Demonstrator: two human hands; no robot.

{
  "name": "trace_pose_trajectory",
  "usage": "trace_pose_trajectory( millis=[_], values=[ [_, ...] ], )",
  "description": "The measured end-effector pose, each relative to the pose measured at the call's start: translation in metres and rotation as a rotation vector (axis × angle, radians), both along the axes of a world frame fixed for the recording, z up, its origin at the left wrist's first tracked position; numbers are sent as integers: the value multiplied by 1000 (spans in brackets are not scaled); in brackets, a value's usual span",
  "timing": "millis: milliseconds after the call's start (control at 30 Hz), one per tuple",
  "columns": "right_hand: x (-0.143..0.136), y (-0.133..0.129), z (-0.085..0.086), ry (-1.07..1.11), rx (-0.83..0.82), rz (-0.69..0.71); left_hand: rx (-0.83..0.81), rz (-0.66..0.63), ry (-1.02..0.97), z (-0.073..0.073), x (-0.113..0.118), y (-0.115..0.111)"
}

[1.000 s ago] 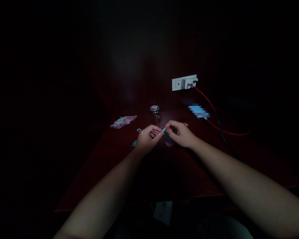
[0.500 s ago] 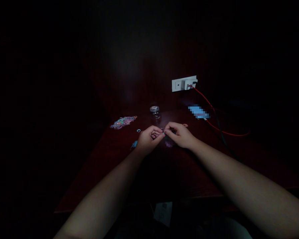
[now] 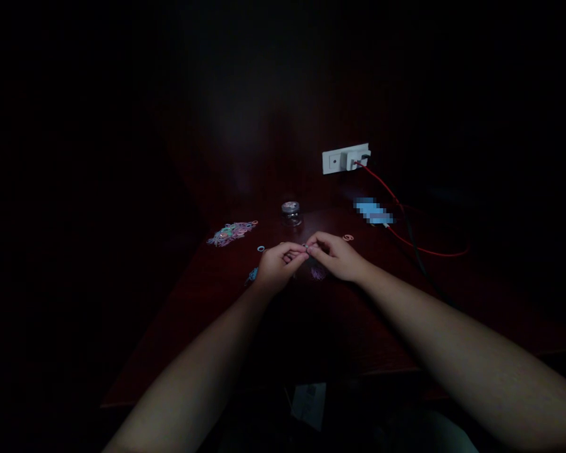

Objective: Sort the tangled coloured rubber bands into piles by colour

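Over the middle of the dark red table, my left hand [image 3: 279,265] and my right hand [image 3: 336,255] meet at the fingertips. Both are closed in a pinch on a small elastic hair band [image 3: 306,247], mostly hidden by the fingers. A purple bunch of hair bands [image 3: 318,274] lies just below my right hand. Blue hair bands [image 3: 251,275] rest beside my left wrist, with a single blue band [image 3: 261,248] a little farther off. Pinkish bands [image 3: 348,238] lie behind my right hand.
A clear lidded jar [image 3: 291,214] stands beyond my hands. To the left is a pile of mixed hair bands [image 3: 233,233]. A blurred-out blue phone-like object [image 3: 372,211] lies right, on a red cable [image 3: 408,246] from the wall socket [image 3: 332,162]. The table [image 3: 179,340] ends near me.
My fingertips have come slightly closer together, and less of the small band shows between them. The view has shifted a little; the things on the table stay put.
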State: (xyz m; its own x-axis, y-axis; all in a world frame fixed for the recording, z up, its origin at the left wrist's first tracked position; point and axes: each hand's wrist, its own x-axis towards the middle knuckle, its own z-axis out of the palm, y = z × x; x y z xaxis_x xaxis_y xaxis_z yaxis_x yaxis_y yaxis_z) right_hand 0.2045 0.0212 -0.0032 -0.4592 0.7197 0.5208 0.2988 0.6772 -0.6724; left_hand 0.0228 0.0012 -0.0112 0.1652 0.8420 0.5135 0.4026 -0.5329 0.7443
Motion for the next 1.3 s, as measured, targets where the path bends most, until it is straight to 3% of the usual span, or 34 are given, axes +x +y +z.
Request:
trace_pose_trajectory(
  millis=[900,1300],
  values=[
    [0,-1,2,-35,29,-35,-10,35,12,5,2,-2],
    [0,-4,7,-48,54,-63,47,51,117,-3,-3,3]
  ],
)
